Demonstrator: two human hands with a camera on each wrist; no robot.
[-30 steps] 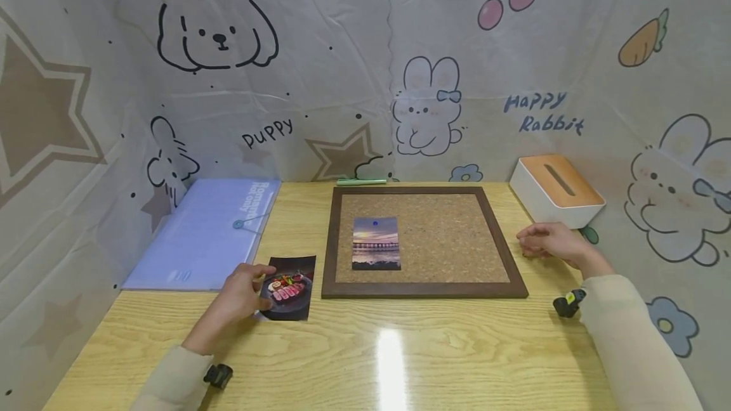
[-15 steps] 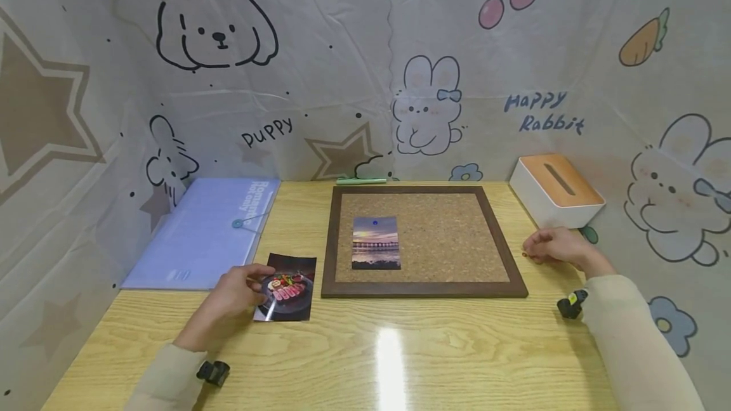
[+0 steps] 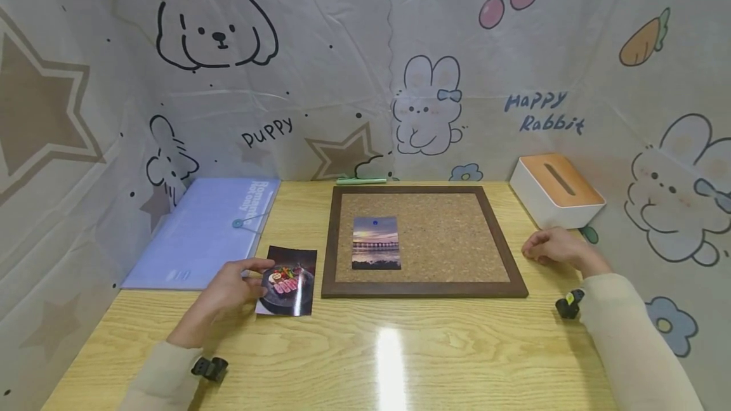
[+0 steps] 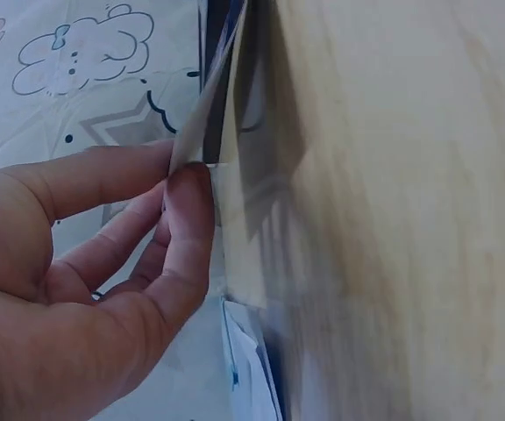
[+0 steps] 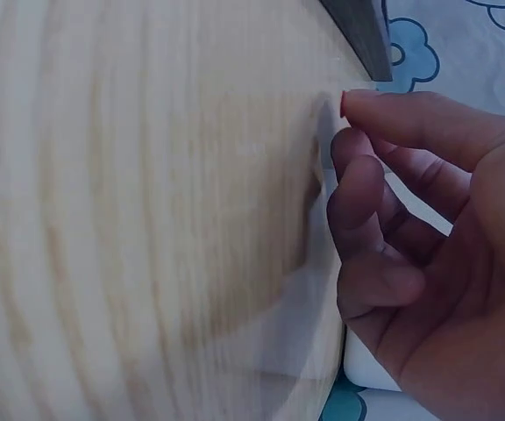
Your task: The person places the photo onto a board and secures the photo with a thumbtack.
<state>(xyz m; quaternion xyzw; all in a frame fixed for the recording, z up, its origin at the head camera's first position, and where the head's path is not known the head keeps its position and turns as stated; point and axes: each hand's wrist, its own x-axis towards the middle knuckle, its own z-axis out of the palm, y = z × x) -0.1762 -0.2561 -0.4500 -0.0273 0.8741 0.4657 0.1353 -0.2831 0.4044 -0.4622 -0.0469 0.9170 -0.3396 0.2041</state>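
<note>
My left hand [image 3: 231,287] pinches the left edge of a glossy food photo [image 3: 294,271] between thumb and fingers, tilting it up beside the corkboard. Edge-on in the left wrist view, the photo [image 4: 202,118] sits between the thumb and index fingertips. My right hand [image 3: 556,249] is low over the table, between the corkboard and the tissue box. In the right wrist view a small red piece, like a thumbtack [image 5: 344,103], shows at the tip of the straight index finger. The thumb [image 5: 358,197] is apart from that fingertip. The head view hides this red piece behind the fingers.
A brown-framed corkboard [image 3: 451,240] bears a pier sunset photo [image 3: 375,252] fixed by a blue pin [image 3: 375,222]. A blue document folder [image 3: 200,233] lies left, a green pen [image 3: 362,181] behind the board, and a white tissue box [image 3: 556,189] at the back right.
The food photo's far edge has lifted and tilted up, with my left hand shifting slightly left. My right hand has moved slightly to the right, its fingers more drawn together.
</note>
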